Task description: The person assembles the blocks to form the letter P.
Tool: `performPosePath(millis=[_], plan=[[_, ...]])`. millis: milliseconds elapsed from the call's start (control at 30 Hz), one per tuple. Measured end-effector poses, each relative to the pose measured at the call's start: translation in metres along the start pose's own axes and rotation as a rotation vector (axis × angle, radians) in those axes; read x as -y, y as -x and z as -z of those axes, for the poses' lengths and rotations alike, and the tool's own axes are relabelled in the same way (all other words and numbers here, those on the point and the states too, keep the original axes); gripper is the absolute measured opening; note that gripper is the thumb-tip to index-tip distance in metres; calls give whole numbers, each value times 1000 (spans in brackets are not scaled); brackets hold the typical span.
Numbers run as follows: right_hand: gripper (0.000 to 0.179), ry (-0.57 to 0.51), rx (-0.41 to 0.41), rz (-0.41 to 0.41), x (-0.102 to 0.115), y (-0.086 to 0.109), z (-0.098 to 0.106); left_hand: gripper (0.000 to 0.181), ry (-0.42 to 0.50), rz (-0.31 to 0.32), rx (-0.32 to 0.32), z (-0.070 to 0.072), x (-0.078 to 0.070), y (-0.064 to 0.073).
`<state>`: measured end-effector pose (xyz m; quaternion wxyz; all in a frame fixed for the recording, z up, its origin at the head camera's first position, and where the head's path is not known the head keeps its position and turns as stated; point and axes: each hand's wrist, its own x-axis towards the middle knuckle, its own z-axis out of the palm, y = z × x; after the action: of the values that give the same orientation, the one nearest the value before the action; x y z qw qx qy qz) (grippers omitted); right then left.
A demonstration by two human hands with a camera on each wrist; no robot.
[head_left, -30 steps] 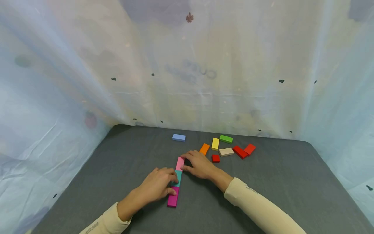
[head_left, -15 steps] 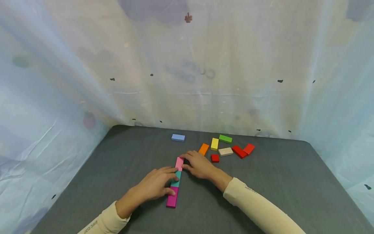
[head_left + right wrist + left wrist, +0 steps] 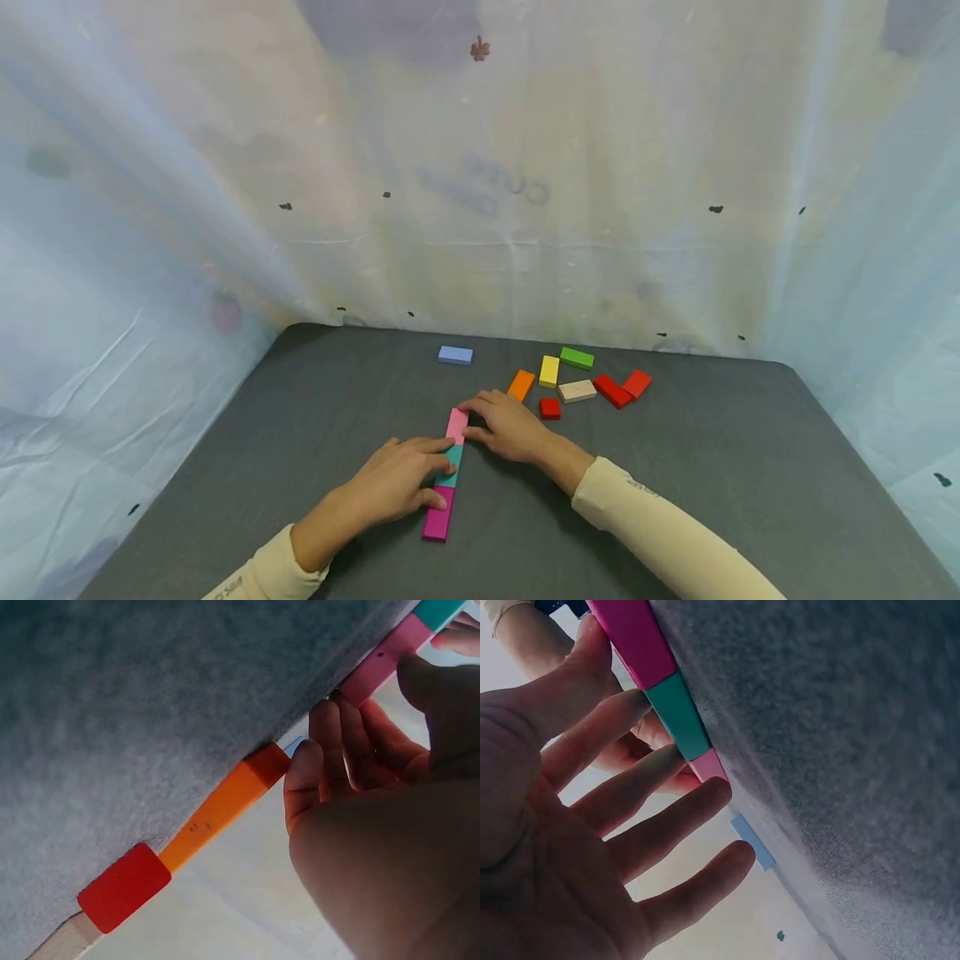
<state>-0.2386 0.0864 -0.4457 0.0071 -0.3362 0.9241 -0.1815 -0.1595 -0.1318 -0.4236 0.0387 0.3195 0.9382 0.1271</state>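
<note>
Three wooden blocks lie end to end in a line: a pink block (image 3: pixel 456 423) farthest, a teal block (image 3: pixel 447 479) in the middle, a magenta block (image 3: pixel 437 527) nearest. My right hand (image 3: pixel 512 427) holds the pink block, fingertips at its far end and thumb (image 3: pixel 416 679) on its right side. My left hand (image 3: pixel 393 482) lies along the left side of the line, its fingers spread and fairly straight. Its thumb touches the magenta block, and fingertips touch the teal block and reach the pink one.
Beyond my right hand lie an orange block (image 3: pixel 521 385), a small red block (image 3: pixel 550 408), a beige block (image 3: pixel 577 391), a yellow block (image 3: pixel 549 371), a green block (image 3: pixel 577 358) and two red blocks (image 3: pixel 613 391). A light blue block (image 3: pixel 455 355) lies near the far edge.
The line of blocks has slid slightly nearer and left. My left index finger has stretched forward from the teal block toward the pink one. My right hand stays at the pink block.
</note>
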Motion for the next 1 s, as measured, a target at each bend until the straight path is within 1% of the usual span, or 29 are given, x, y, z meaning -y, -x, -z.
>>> performPosePath(millis=[200,400,667,867,1000], plan=[[46,-23,18,27,-3,1,1,40,-11,23,-2,0,-3,1],[55,-44,65,6,-4,2,3,40,-27,7,-29,-2,-2,3],[58,-14,54,3,-1,3,3,39,-22,2,-52,-2,-3,5],[58,-18,56,-1,0,3,3,40,4,11,-44,-2,-2,5],[57,-24,62,-6,0,2,2,41,28,20,-19,-1,-1,5]])
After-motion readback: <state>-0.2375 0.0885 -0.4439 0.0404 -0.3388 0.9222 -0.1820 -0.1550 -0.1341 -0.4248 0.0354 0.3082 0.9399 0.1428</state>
